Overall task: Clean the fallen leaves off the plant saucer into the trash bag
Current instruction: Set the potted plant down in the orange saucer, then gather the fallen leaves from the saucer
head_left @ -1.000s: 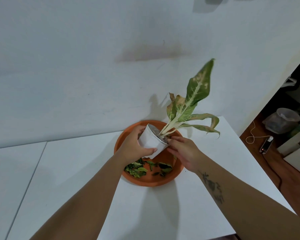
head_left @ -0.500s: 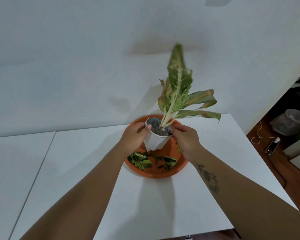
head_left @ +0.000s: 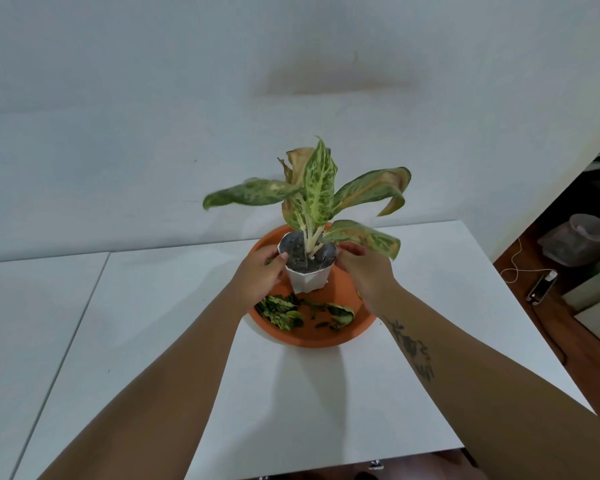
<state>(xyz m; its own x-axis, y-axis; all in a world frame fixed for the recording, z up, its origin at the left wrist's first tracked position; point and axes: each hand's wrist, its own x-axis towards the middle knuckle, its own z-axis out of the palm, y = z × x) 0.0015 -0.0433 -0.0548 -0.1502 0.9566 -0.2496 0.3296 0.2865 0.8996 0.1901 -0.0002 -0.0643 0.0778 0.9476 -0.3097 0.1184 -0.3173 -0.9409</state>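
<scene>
An orange plant saucer [head_left: 347, 332] sits on the white table [head_left: 291, 393] near the wall. A small white pot [head_left: 309, 280] with a variegated green plant [head_left: 317, 188] stands upright over the saucer's far half. My left hand [head_left: 262, 271] grips the pot's left side and my right hand [head_left: 364, 271] grips its right side. Several fallen green leaves [head_left: 279, 311] lie in the saucer's near part, with more fallen leaves [head_left: 340, 313] to their right. No trash bag is in view.
The table's right edge [head_left: 520, 306] drops to a wooden floor with a power strip and white cable [head_left: 539, 287] and a clear plastic container [head_left: 582, 239]. A second white table surface [head_left: 32, 323] adjoins on the left. The wall stands close behind the saucer.
The pot has gone from tilted to upright between my hands, and its leaves have swung round. My view has shifted slightly.
</scene>
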